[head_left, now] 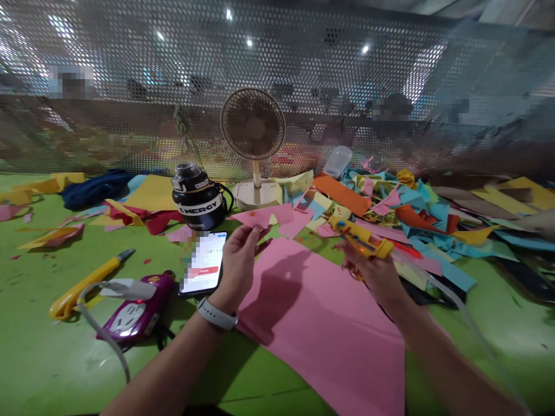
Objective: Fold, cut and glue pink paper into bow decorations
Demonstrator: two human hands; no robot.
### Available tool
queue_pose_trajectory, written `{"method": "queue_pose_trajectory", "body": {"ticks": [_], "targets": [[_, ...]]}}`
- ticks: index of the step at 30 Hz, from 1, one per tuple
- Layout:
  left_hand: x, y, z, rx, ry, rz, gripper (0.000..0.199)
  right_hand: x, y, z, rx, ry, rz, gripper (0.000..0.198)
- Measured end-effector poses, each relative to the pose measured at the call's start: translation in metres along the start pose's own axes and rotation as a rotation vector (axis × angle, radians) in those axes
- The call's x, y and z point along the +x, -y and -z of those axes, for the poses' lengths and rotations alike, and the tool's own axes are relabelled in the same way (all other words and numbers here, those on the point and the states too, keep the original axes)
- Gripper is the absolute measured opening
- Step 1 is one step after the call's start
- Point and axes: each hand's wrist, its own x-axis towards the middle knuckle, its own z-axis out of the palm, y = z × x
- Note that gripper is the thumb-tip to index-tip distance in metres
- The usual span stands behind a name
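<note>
My right hand (368, 266) is wrapped round a yellow glue gun (362, 238), its nozzle pointing to the upper left and a pale cord trailing off to the lower right. Between the thumb and fingers of my left hand (238, 257) is a small folded piece of pink paper (266, 215), raised above the table. A large pink sheet (329, 323) lies below both hands, with the left hand's shadow across it. Left of my left hand, a phone (206, 263) rests with its screen lit.
Behind the phone stands a black bottle (197, 199), with a small fan (254, 124) to its right. A purple power strip (139, 309) and a yellow utility knife (89, 283) lie at the left. Coloured paper scraps (416, 211) pile up at the right. A perforated screen (312, 63) borders the back.
</note>
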Motion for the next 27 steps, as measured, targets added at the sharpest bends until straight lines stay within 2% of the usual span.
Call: {"method": "queue_pose_trajectory", "body": {"ticks": [3, 5, 8, 10, 14, 18, 27], "targets": [[0.000, 0.003, 0.001, -0.038, -0.008, 0.026, 0.029, 0.014, 0.002, 0.005, 0.114, -0.004, -0.159, 0.049], [-0.001, 0.004, 0.001, -0.046, -0.006, 0.043, 0.030, 0.019, 0.007, 0.005, 0.086, 0.087, -0.261, 0.039], [-0.001, 0.005, 0.000, -0.058, -0.002, 0.054, 0.031, 0.022, 0.020, 0.005, -0.021, 0.167, -0.312, 0.026], [-0.001, 0.006, 0.000, -0.065, -0.002, 0.051, 0.031, 0.024, 0.030, 0.005, -0.115, 0.177, -0.296, 0.023], [-0.002, 0.008, -0.002, -0.066, -0.007, 0.060, 0.033, 0.034, 0.039, 0.008, -0.375, 0.237, -0.127, 0.030], [-0.003, 0.008, -0.004, -0.073, 0.005, 0.081, 0.035, 0.048, 0.038, 0.003, -0.550, 0.203, -0.005, 0.032], [-0.002, 0.010, -0.002, -0.084, 0.010, 0.091, 0.033, 0.052, 0.040, -0.009, -0.667, 0.182, 0.019, 0.028]]}}
